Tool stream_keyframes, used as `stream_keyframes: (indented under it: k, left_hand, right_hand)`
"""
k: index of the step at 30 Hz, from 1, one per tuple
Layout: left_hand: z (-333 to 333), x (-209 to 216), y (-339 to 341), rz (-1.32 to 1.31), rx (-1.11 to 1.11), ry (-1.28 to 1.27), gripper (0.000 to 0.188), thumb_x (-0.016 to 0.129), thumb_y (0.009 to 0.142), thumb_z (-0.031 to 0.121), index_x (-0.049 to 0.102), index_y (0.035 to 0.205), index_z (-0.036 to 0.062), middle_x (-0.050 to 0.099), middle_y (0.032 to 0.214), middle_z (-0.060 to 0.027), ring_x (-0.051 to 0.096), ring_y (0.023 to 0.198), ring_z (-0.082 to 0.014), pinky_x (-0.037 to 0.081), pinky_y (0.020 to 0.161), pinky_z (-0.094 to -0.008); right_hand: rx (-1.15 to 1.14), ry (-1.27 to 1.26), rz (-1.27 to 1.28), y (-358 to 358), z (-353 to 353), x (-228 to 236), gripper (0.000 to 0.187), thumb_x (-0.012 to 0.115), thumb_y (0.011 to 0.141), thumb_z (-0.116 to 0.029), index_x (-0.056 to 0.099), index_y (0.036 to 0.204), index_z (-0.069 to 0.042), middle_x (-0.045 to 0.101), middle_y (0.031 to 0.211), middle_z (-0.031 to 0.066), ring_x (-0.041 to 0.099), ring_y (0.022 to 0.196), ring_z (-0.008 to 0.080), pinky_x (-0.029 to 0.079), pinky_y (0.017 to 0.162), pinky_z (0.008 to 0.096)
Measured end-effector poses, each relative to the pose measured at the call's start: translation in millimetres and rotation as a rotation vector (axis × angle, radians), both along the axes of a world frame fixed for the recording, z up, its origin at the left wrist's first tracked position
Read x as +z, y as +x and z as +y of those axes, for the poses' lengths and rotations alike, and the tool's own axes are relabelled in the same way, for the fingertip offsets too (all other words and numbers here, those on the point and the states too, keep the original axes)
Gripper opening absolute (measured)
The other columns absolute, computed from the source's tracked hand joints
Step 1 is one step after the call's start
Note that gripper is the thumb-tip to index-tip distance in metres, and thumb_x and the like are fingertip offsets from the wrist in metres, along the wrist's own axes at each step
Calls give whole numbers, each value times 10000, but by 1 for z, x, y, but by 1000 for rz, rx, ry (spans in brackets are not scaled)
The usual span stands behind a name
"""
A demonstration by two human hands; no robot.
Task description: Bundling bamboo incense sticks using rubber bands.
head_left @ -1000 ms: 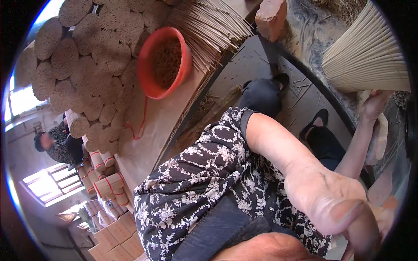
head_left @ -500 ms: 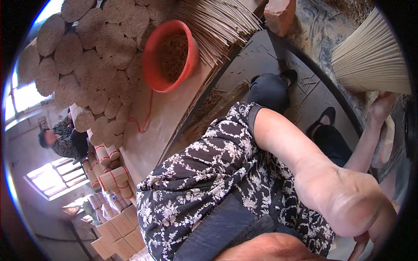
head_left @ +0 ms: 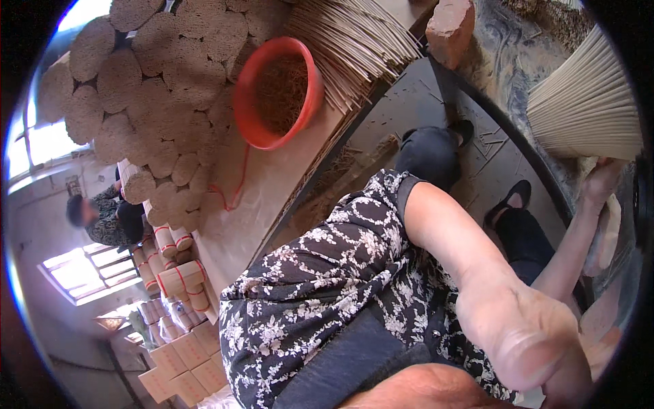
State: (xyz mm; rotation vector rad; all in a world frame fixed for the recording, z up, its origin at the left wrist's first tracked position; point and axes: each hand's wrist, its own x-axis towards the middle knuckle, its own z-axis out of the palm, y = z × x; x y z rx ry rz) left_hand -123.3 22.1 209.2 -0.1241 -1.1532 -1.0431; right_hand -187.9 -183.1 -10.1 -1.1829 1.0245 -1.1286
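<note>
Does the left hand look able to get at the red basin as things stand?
Probably not from there: the left hand is well away from the red basin, and its forearm points the other way. Nothing visible covers the basin's mouth, though, so that side looks free.

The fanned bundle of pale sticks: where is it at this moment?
In the head view, the fanned bundle is at the upper right, to the right of the reddish brick, with a hand at its lower edge.

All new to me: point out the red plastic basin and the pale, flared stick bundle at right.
Red plastic basin [head_left: 315, 85], head view: right rim.
Pale, flared stick bundle [head_left: 589, 105], head view: middle sticks.
</note>
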Motion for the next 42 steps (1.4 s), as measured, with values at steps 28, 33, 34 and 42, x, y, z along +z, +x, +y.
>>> stream_keyframes:
  k: [28,33,34,42]
  left_hand:
    - [8,7,10,74,68,16,257,488,970,240,549,958,-9,616,902,-134,571,794,-170,467,751,-273]
    - [12,9,19,126,112,56,236,500,969,224,545,955,-8,617,903,-130,573,793,-164,469,747,-268]
    - [12,9,20,136,125,67,232,502,969,221,544,954,-7,618,903,-129,573,792,-162,469,747,-266]
    - [12,21,48,345,441,457,201,520,968,195,537,948,-4,619,903,-124,575,791,-152,472,741,-257]
  right_hand:
    - [-29,-109,14,6,5,15,456,411,993,-492,516,1145,-75,499,921,6,459,803,119,379,678,271]
    - [-95,-29,-160,18,21,30,472,391,998,-506,504,1155,-76,501,974,10,474,868,123,377,786,270]
    - [-108,-23,-169,21,24,34,471,386,999,-505,502,1153,-75,502,973,10,477,872,126,377,798,274]
    - [-24,-96,19,13,12,21,640,325,978,-582,449,1258,-20,520,1146,81,491,1038,194,388,895,341]
